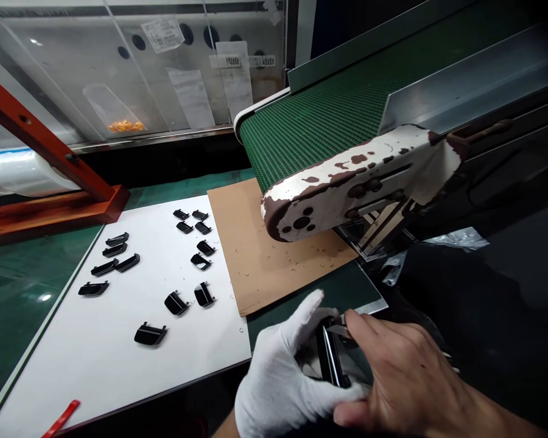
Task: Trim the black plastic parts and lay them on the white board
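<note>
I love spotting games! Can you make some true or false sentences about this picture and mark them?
1. The left hand wears a white glove and holds a black piece. True.
2. The right hand wears a glove too. False: it is bare.
3. The conveyor belt is green. True.
4. The other black pieces lie on a red board. False: they lie on a white board.
5. A brown paper sheet lies beside that board. True.
</note>
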